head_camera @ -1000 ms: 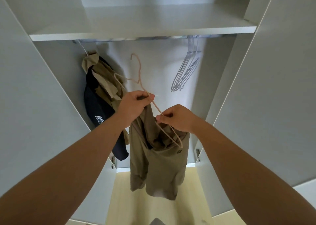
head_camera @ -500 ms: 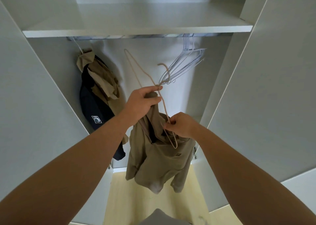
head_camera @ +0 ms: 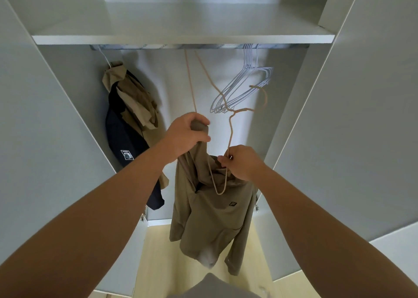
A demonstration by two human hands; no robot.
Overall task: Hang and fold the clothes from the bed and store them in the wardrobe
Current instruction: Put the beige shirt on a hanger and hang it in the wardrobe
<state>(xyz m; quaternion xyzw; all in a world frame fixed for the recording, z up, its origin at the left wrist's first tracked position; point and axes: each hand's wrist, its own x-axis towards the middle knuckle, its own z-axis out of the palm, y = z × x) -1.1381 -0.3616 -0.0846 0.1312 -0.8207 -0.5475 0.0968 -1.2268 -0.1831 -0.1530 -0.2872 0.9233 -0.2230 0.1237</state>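
Open grey wardrobe (head_camera: 67, 121), white shelf (head_camera: 181, 26), pale wood floor (head_camera: 156, 254)

Both arms (head_camera: 113, 196) outstretched — left grip (head_camera: 185, 137) higher, fisted round the shirt (head_camera: 214, 218) (right grip (head_camera: 243, 162) lower, pinch on the hanger (head_camera: 231, 137)).

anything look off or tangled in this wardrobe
The pinkish wire hanger threaded into the tan hoodie is tipped sideways, its hook overlapping the bunch of white wire hangers, not on the metal rail; snagged or not is unclear. At left, a tan garment hangs crumpled over a navy garment.
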